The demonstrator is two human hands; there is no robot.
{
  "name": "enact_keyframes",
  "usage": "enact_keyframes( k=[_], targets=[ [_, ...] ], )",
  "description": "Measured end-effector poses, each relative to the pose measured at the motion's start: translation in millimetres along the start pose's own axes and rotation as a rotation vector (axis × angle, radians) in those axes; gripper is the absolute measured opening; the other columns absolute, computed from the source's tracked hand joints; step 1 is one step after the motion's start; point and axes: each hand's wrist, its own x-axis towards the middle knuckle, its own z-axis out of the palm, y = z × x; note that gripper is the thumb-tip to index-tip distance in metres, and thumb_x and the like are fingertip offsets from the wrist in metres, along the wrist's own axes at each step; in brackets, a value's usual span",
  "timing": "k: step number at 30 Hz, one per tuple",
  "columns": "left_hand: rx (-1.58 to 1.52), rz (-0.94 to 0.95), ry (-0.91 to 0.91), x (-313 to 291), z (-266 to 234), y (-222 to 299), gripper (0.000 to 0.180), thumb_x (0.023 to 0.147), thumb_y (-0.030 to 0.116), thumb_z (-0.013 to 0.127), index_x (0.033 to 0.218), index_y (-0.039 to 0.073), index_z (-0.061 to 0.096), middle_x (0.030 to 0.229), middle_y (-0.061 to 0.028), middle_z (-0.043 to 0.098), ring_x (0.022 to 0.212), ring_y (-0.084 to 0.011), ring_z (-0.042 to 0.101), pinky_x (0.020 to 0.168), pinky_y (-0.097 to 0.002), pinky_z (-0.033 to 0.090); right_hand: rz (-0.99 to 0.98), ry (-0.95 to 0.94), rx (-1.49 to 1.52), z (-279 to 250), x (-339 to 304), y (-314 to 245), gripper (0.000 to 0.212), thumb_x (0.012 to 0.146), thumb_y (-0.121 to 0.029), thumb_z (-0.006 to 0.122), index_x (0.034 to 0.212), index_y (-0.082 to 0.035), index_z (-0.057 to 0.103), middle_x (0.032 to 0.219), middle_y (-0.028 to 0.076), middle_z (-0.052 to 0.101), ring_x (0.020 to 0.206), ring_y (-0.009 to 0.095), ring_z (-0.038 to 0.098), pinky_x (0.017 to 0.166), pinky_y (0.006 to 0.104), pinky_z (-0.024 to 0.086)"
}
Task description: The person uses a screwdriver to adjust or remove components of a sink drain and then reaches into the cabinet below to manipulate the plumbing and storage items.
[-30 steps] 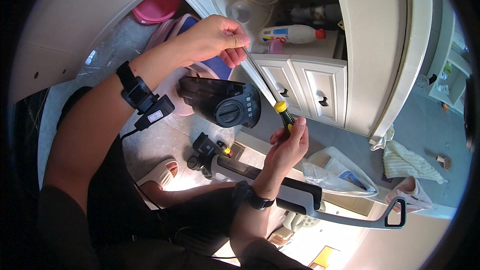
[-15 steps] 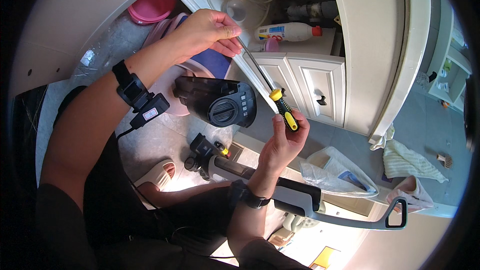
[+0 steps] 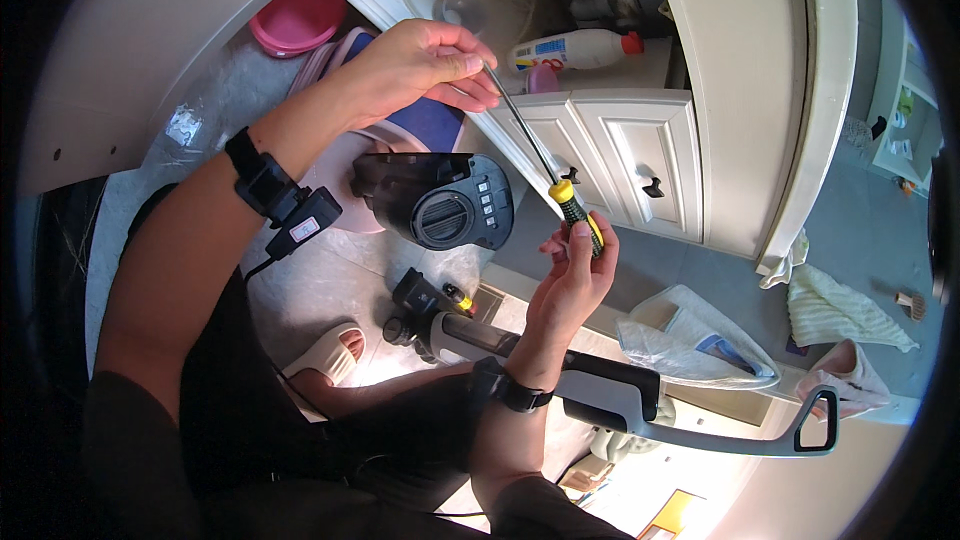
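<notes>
A long screwdriver (image 3: 564,198) with a yellow and dark green handle slants across the middle. My left hand (image 3: 432,68) pinches the tip end of its thin metal shaft between thumb and fingers. At the other end my right hand (image 3: 572,272) is closed around the handle. Below my left hand sits a black plastic unit (image 3: 440,202) with a round vent and several small buttons. A grey and black cordless stick vacuum (image 3: 600,390) lies lengthwise behind my right wrist, its long loop handle reaching to the right.
An open white cabinet (image 3: 650,155) holds a white bottle with a red cap (image 3: 580,50), tubing and pipes. A pink basin (image 3: 300,17) stands at upper left. A small black and yellow tool (image 3: 458,298) lies on the floor. Cloths (image 3: 845,310) and a plastic-wrapped bundle (image 3: 690,335) are at right.
My right hand has turned slightly, rotating the screwdriver handle and opening some fingers a little. My left hand still holds the shaft's tip end. The whole view has shifted slightly.
</notes>
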Motion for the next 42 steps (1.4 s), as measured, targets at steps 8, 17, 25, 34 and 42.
enact_keyframes(
  k=[8,17,25,34,42],
  targets=[
    [-0.019,0.031,-0.012,0,7,-1,0.031,0.103,0.013,0.057,0.125,-0.009,0.056,0.115,-0.0267,0.068,0.108,-0.0329,0.071,0.096,-0.0371,0.059,-0.038,0.003,-0.011,-4,1,4,0.037,0.094,0.003,0.064,0.130,0.002,0.054,0.112,0.012,0.062,0.091,0.015,0.062,0.078,0.0282,0.053],
    [-0.037,0.043,0.006,-3,9,2,0.024,0.102,0.010,0.060,0.120,-0.006,0.058,0.114,-0.0202,0.068,0.107,-0.0275,0.071,0.097,-0.0350,0.059,-0.084,-0.045,-0.027,-5,4,12,0.040,0.090,0.007,0.066,0.128,0.003,0.055,0.112,0.011,0.063,0.089,0.015,0.061,0.081,0.0281,0.051],
    [-0.095,0.016,0.072,-2,14,-1,0.020,0.101,0.011,0.061,0.116,-0.002,0.059,0.114,-0.0188,0.068,0.106,-0.0273,0.071,0.096,-0.0361,0.058,-0.173,-0.055,-0.071,1,0,10,0.040,0.090,0.008,0.069,0.128,0.003,0.056,0.113,0.009,0.063,0.093,0.012,0.061,0.083,0.0236,0.051],
    [-0.144,-0.006,0.156,-1,19,4,0.022,0.101,0.015,0.060,0.117,-0.001,0.061,0.112,-0.0184,0.070,0.103,-0.0274,0.072,0.093,-0.0364,0.060,-0.184,-0.075,-0.137,1,5,13,0.038,0.092,0.005,0.068,0.128,0.003,0.056,0.108,0.009,0.065,0.087,0.011,0.062,0.077,0.0234,0.052],
    [-0.023,0.068,0.305,11,0,12,0.022,0.102,0.022,0.060,0.108,0.001,0.064,0.097,-0.0156,0.071,0.089,-0.0226,0.072,0.080,-0.0327,0.060,-0.381,-0.004,-0.063,-31,-15,-71,0.027,0.097,-0.014,0.067,0.118,0.002,0.063,0.093,0.009,0.065,0.078,0.012,0.061,0.066,0.0243,0.050]
  ],
)
